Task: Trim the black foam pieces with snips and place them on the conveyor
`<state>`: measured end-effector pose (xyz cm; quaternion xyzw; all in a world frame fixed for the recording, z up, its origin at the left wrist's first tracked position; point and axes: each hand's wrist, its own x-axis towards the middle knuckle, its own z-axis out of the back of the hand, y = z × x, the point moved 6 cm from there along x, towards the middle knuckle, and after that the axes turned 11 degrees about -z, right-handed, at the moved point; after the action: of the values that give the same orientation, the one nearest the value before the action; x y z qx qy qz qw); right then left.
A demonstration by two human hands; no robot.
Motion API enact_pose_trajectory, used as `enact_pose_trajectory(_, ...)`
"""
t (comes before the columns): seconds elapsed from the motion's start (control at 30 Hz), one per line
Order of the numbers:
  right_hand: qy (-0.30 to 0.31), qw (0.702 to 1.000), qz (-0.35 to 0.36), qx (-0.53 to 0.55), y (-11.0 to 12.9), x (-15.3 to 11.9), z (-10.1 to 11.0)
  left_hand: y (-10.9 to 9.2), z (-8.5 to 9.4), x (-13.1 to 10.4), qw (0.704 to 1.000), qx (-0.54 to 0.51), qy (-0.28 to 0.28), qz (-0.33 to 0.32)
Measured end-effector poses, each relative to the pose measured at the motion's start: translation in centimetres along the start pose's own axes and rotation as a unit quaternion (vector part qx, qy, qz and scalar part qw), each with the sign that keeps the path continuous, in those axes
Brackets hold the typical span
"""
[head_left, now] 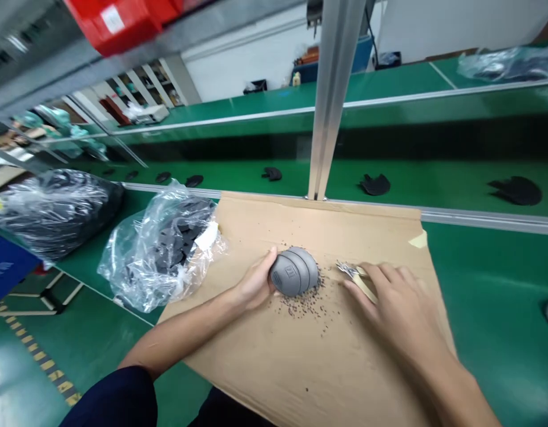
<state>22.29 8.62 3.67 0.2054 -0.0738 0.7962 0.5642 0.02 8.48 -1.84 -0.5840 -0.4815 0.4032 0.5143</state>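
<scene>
A rounded dark grey part (pixel 294 271) with curved ridges and a small square mark is held at its left edge by my left hand (pixel 257 281), over a sheet of brown cardboard (pixel 265 367). Small dark crumbs (pixel 307 305) lie scattered below and to the right of the part. To the right, my right hand (pixel 392 296) is closed round the pale handles of a small pair of cutters (pixel 356 277). The metal tips point left toward the grey part without touching it.
Left of the cardboard sits a clear plastic bag (pixel 167 249) of dark pieces, with a fuller bag (pixel 63 207) farther left. Behind a metal post (pixel 334 101), dark parts (pixel 375 184) lie spaced along a green belt (pixel 229 178). A red bin (pixel 123 24) hangs above.
</scene>
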Motion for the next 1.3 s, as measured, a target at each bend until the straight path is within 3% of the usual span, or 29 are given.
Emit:
enact_pose_trajectory(0.07,-0.016,1.000,-0.006,-0.003,-0.7,0.0,-0.5,-1.1,0.9,0.7,0.999,0.033,0.025,-0.021)
enact_pose_trajectory(0.17,-0.046,0.999,-0.002,-0.011,-1.2,-0.1,-0.9,-4.5,2.8,2.2,0.966,0.213,0.065,-0.134)
enact_pose_trajectory(0.27,-0.043,0.999,-0.006,-0.018,-1.5,-0.1,-1.1,-7.8,6.0,5.1,0.892,0.404,0.062,-0.195)
enact_pose_trajectory(0.3,-0.038,0.999,-0.008,-0.019,-1.5,-0.2,-1.0,-8.6,7.4,6.5,0.845,0.494,0.054,-0.197)
enact_pose_trajectory(0.33,-0.032,0.999,-0.010,-0.020,-1.6,-0.2,-1.0,-9.3,8.9,8.0,0.820,0.537,0.038,-0.194)
enact_pose_trajectory(0.4,-0.017,1.000,-0.012,-0.019,-1.8,-0.2,-0.9,-10.2,11.8,11.1,0.791,0.583,0.015,-0.184)
enact_pose_trajectory(0.57,0.005,1.000,-0.025,-0.006,-2.6,-0.2,-0.7,-9.3,17.5,16.5,0.759,0.639,-0.001,-0.124)
enact_pose_trajectory(0.73,0.007,0.999,-0.030,0.009,-3.2,-0.5,-0.9,-7.1,20.0,18.9,0.746,0.663,0.011,-0.067)
enact_pose_trajectory(0.87,0.017,1.000,-0.023,0.011,-3.4,-0.9,-1.2,-6.1,19.8,21.4,0.734,0.677,0.000,-0.053)
enact_pose_trajectory(1.07,0.024,0.999,-0.031,0.007,-3.5,-0.8,-1.1,-6.3,16.6,23.2,0.713,0.694,-0.050,-0.082)
enact_pose_trajectory(1.2,-0.024,0.997,-0.046,0.055,-2.9,-0.2,0.1,-9.2,13.2,20.4,0.707,0.686,-0.036,-0.165)
enact_pose_trajectory(1.3,-0.033,0.984,-0.039,0.168,-1.7,0.0,0.9,-11.0,9.7,15.6,0.702,0.675,0.007,-0.228)
